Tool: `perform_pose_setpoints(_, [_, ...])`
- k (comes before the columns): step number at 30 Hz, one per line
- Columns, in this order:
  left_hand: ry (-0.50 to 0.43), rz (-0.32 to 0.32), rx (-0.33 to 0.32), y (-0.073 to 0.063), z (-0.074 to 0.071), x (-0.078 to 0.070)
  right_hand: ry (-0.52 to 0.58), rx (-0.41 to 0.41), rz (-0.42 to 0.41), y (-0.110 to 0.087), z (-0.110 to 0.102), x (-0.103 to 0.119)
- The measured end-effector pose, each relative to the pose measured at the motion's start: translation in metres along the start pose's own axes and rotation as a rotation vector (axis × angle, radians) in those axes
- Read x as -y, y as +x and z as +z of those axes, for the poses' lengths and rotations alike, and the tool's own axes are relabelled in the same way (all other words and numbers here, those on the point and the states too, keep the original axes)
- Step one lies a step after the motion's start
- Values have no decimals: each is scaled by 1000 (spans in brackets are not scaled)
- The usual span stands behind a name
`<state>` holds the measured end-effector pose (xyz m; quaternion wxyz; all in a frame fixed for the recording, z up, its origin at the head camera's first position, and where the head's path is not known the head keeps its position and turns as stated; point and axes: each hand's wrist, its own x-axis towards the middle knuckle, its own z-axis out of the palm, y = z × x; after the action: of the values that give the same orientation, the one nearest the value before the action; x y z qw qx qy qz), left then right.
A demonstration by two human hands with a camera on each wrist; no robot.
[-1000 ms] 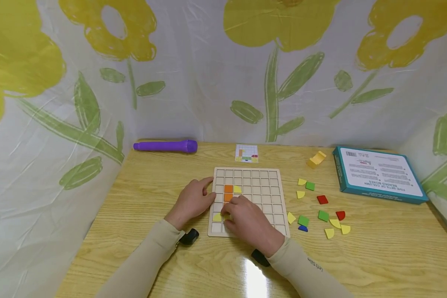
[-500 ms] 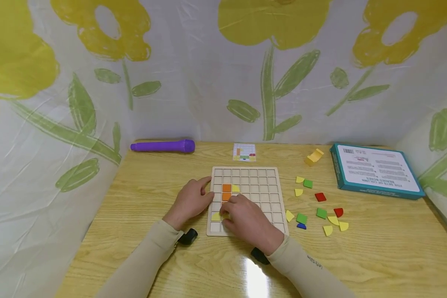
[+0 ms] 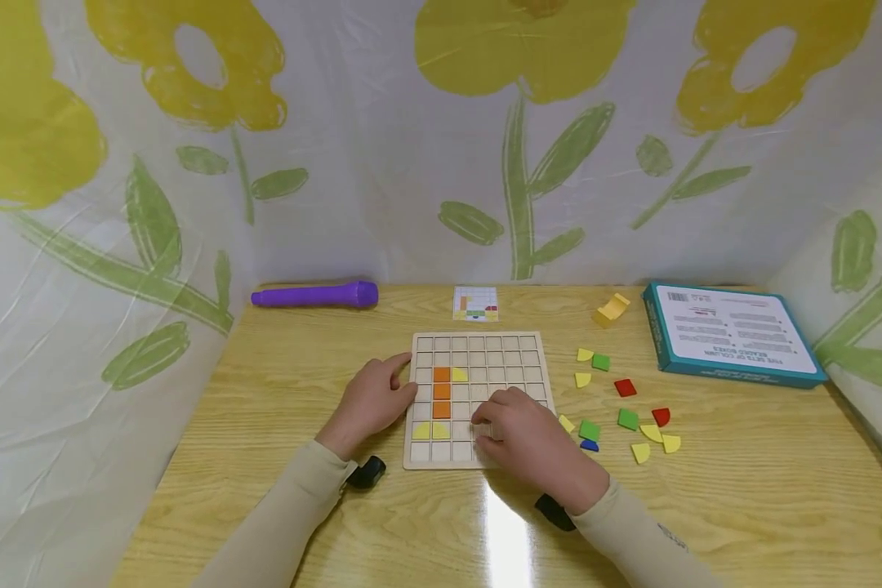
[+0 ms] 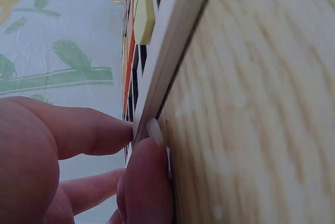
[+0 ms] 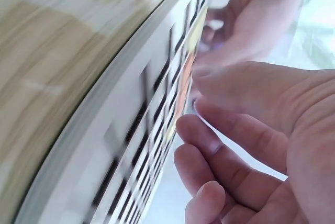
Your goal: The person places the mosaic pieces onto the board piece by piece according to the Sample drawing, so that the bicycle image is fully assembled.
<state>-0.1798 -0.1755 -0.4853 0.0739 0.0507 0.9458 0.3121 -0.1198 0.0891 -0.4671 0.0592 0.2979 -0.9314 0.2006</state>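
Observation:
A wooden grid board (image 3: 496,357) lies on the table in front of me. Three orange squares (image 3: 442,391) stand in a column on it, with a yellow quarter-circle piece (image 3: 459,375) right of the top one. Two more yellow quarter-circle pieces (image 3: 429,430) sit side by side below the column. My left hand (image 3: 367,402) rests beside the board, its thumb and forefinger touching the left edge. Over the board's lower right part hovers my right hand (image 3: 536,441), fingers loosely bent; in the right wrist view nothing shows between its fingertips.
Loose yellow, green (image 3: 628,419), red (image 3: 625,388) and blue (image 3: 590,446) pieces lie right of the board. A pattern card (image 3: 475,303), a purple microphone-shaped object (image 3: 316,295), a yellow holder (image 3: 612,309) and a teal box (image 3: 735,335) line the back. A flower-printed curtain (image 3: 382,163) stands behind.
My right hand has lifted off the left columns and moved right, uncovering the lowest orange square and the right yellow piece of the lower pair. The left hand stays at the board's edge.

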Motion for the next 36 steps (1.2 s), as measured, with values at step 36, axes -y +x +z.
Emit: perform_pose_setpoints(36, [15,8,-4,3,2,0,-124,69,367,-135,-82,-129])
